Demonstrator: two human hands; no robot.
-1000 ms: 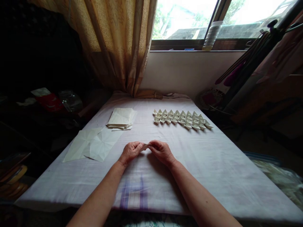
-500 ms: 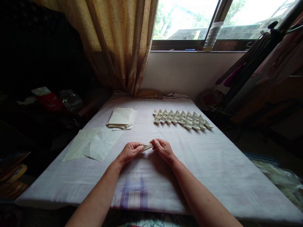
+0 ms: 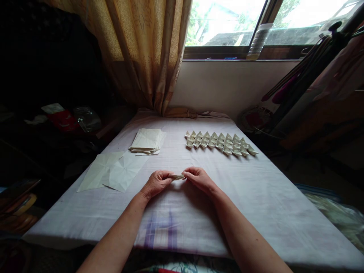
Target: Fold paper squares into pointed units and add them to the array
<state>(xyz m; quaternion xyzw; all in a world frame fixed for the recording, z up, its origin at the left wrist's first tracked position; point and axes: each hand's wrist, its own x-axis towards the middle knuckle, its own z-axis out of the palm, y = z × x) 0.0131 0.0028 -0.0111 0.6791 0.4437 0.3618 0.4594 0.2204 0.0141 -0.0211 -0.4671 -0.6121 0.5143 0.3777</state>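
A small folded piece of pale paper [image 3: 178, 176] is pinched between both hands over the middle of the cloth-covered table [image 3: 256, 197]. My left hand [image 3: 156, 182] grips its left end with curled fingers. My right hand [image 3: 199, 179] pinches its right end. Beyond them, several finished folded paper boats [image 3: 220, 143] lie in neat rows. A stack of paper sheets [image 3: 148, 141] sits at the back left. Two creased, unfolded sheets [image 3: 113, 175] lie flat to the left of my left hand.
A tan curtain [image 3: 142, 53] hangs behind the table beside a window with a bottle [image 3: 256, 41] on the sill. Dark clutter with a red item [image 3: 61, 119] fills the left side. Hangers and clothing [image 3: 313, 72] crowd the right.
The paper piece shows a little more between my fingers than a second ago, and both hands have shifted slightly. The view has tilted a bit.
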